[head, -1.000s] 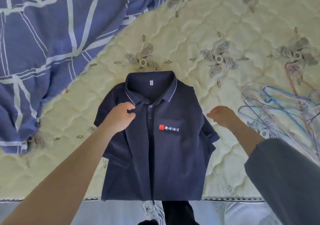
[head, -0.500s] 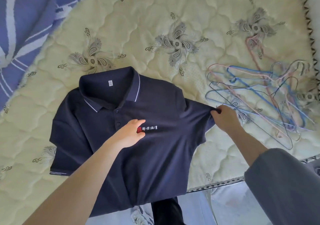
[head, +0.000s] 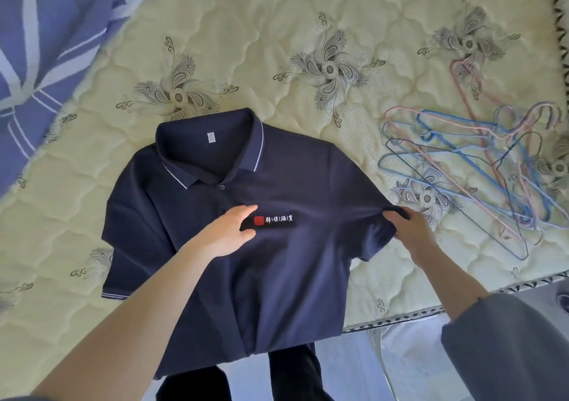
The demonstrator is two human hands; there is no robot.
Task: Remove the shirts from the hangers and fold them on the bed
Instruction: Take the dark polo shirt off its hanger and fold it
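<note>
A navy polo shirt (head: 277, 265) with a white-trimmed collar and a small red-and-white chest logo lies face up on the cream quilted bed (head: 277, 46), its hem hanging over the front edge. My left hand (head: 229, 231) rests flat on the chest beside the logo, fingers straight. My right hand (head: 406, 231) pinches the end of the shirt's right-hand sleeve, which is pulled out sideways. The other sleeve lies flat at the left.
A pile of several thin wire hangers (head: 480, 169), blue, pink and dark, lies on the bed right of the shirt. A blue blanket with white lines (head: 46, 30) covers the far left. The bed's front edge (head: 431, 311) runs below the right hand.
My left hand slid from the collar down to the chest logo. My right hand took hold of the right-hand sleeve and drew it out sideways. The camera view shifted to the right.
</note>
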